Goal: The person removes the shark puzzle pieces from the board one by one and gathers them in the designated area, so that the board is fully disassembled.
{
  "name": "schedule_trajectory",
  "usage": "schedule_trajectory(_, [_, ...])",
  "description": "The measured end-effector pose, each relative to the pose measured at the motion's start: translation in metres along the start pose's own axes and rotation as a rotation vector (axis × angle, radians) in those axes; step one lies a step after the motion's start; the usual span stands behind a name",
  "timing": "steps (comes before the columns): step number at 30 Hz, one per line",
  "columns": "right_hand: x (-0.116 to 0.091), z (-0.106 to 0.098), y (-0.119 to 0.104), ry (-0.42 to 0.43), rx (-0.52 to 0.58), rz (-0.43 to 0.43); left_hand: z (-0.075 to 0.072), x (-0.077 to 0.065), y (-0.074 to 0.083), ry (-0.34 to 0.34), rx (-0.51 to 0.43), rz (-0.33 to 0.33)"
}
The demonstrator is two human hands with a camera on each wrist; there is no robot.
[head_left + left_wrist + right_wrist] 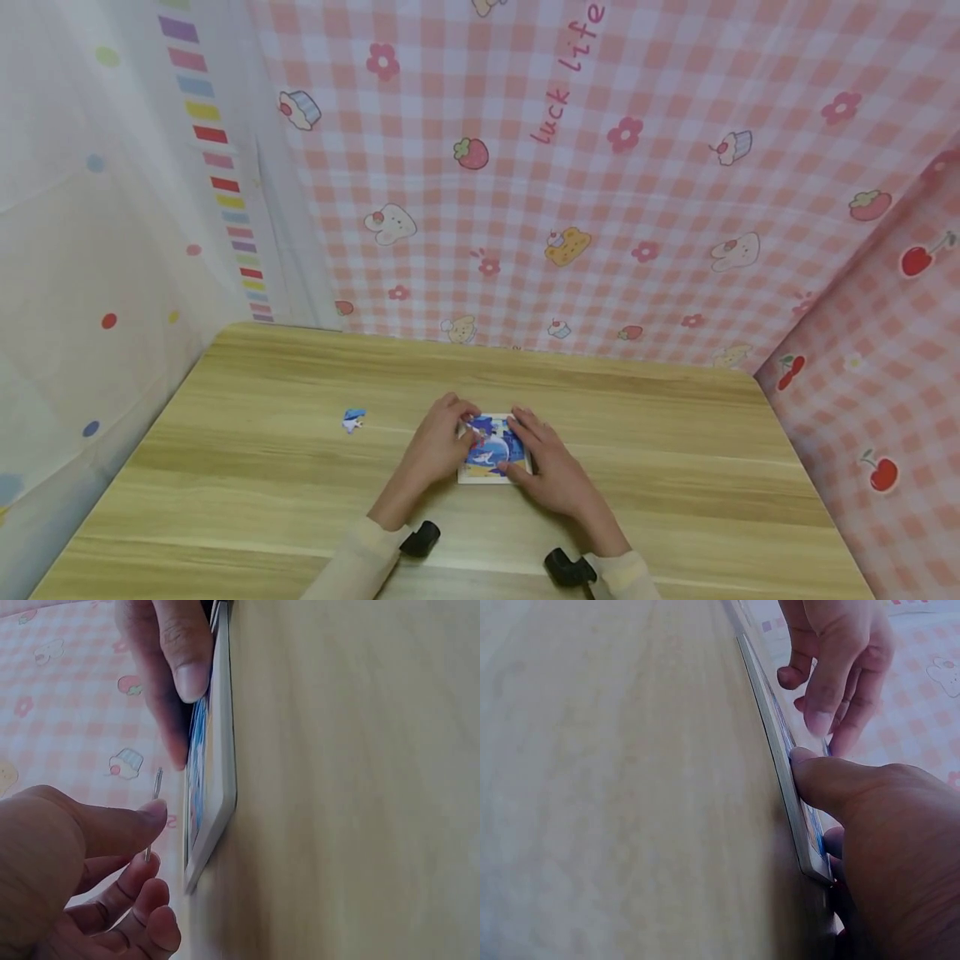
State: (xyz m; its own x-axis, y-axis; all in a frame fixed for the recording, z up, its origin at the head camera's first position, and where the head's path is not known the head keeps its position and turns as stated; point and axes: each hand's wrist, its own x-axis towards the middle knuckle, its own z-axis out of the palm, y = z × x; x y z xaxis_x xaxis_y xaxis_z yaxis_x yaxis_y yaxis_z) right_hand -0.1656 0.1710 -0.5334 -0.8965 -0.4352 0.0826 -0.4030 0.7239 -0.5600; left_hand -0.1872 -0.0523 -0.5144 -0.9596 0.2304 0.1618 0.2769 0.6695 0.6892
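A jigsaw puzzle (491,454) with a blue ocean-like picture lies in a white-rimmed tray (487,481) on the table. My left hand (438,442) is over the tray's left side. Between its thumb and index finger it pinches a thin puzzle piece (157,782), seen edge-on in the left wrist view and raised off the tray. On the tray's right side rests my right hand (551,467), fingers extended and thumb (821,776) on the puzzle face. The hands hide parts of the picture.
A loose blue and white puzzle piece (354,421) lies on the wooden table (262,467), left of the tray. Pink checked cloth (525,208) hangs behind the table and at the right, white cloth (90,250) at the left. Black wrist mounts (420,540) sit by the sleeves.
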Motion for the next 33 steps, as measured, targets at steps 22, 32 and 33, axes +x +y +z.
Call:
schedule_trajectory(22, [0.001, 0.001, -0.001, -0.007, -0.007, 0.017, -0.045, -0.014, -0.028, 0.055, -0.026, -0.093])
schedule_trajectory(32, [0.000, 0.000, -0.003, 0.001, 0.008, 0.012, -0.062, -0.016, -0.040, 0.025, -0.016, -0.095])
schedule_trajectory(33, [0.000, 0.001, -0.003, -0.001, 0.007, 0.012, -0.064, -0.016, -0.042, 0.023, -0.014, -0.097])
